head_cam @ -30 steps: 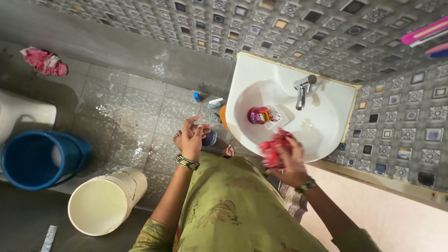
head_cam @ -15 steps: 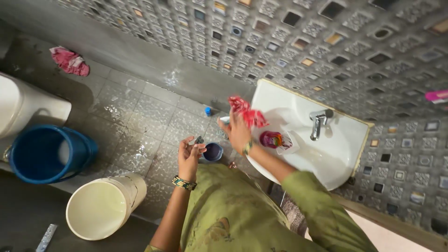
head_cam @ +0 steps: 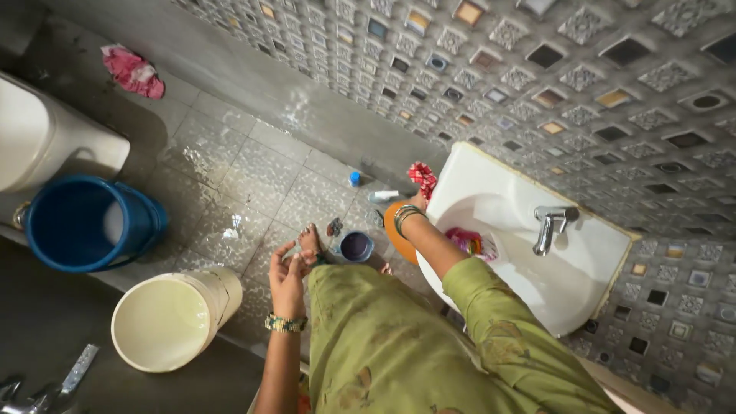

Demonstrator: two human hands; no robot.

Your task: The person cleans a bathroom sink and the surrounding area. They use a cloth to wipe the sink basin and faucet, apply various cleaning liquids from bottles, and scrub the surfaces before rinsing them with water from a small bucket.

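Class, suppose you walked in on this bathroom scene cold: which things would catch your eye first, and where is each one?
First the white washbasin against the patterned tile wall, where the right hand holds a red cloth at its left corner. Next the blue bucket at the left on the wet floor, with a cream bucket just below it. The left hand hangs open and empty above the floor.

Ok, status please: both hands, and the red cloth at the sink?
Right hand shut on red cloth, at white sink left rim. Left hand open, empty, over wet floor. Nothing in the way.
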